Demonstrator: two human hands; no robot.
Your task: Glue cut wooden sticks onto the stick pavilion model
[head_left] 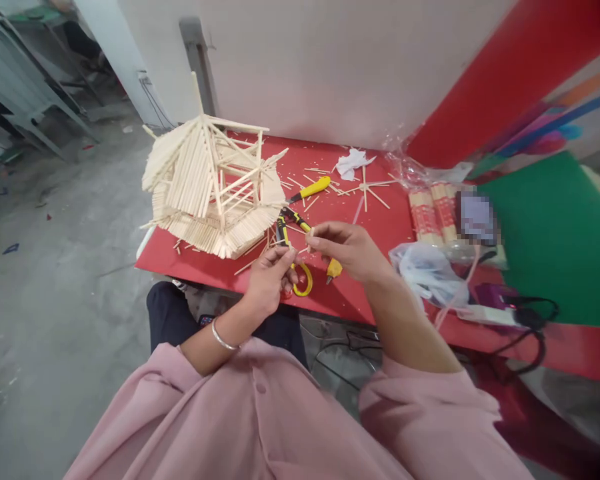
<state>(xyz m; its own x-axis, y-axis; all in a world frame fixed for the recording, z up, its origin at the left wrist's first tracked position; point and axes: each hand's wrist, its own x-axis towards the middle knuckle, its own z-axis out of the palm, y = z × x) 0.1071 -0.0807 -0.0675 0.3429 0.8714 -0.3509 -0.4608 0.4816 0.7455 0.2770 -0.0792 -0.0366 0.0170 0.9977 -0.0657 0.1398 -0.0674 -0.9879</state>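
My left hand is closed in a pinch over the table's front edge; a thin wooden stick seems to run from its fingertips toward the other hand. My right hand pinches a small piece of pale wooden stick between thumb and forefinger. Left of my hands stands a house-like model built of wooden sticks, its roof partly covered. Just beyond my hands lie black-and-yellow pliers. A yellow ring-shaped handle shows beside my left fingers, and a yellow tool with a metal tip is partly hidden below my right hand.
The red table carries loose sticks, a yellow cutter knife, crumpled tissue and a star of joined sticks. To the right are stick bundles, a plastic bag, a power strip with cables, and a green board.
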